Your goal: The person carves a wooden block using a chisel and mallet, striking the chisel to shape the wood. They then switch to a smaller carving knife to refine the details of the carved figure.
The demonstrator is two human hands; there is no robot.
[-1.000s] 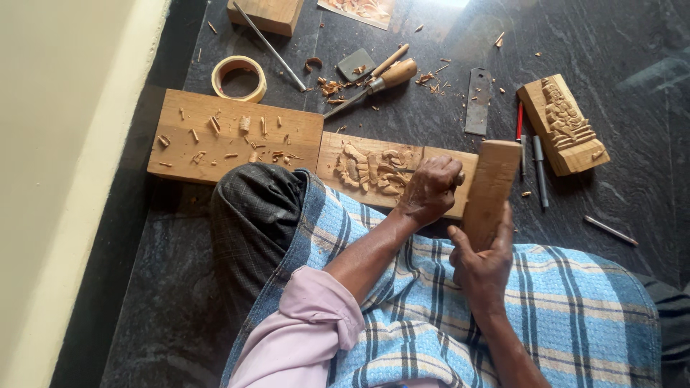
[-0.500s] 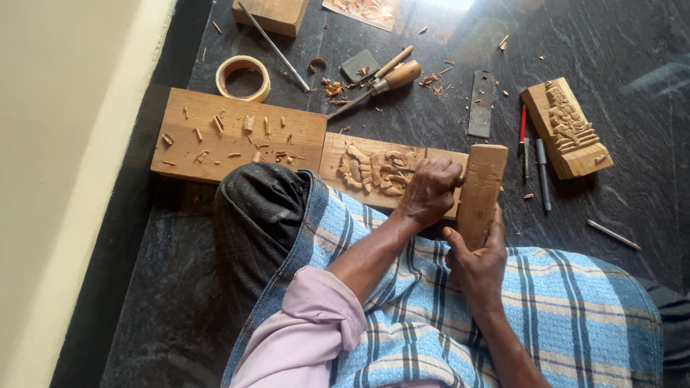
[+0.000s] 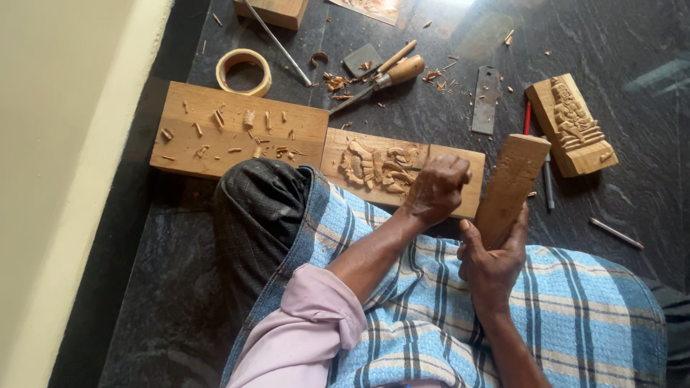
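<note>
Left hand (image 3: 438,188): we see it clenched on the carved panel (image 3: 388,169), tool hidden.
Right hand (image 3: 496,259): gripping wooden mallet block (image 3: 512,183).
Risk: we judge a skewed strike could gouge the relief.

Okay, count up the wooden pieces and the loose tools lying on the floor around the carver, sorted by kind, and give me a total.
Carved wooden panels: 2, the one under the left hand at and a finished one
Plain wooden boards or blocks: 3, chip-strewn board, block in the right hand at, block at top edge
Wooden-handled chisels: 2
Tape roll: 1
Flat metal blade: 1
Total: 9
</note>
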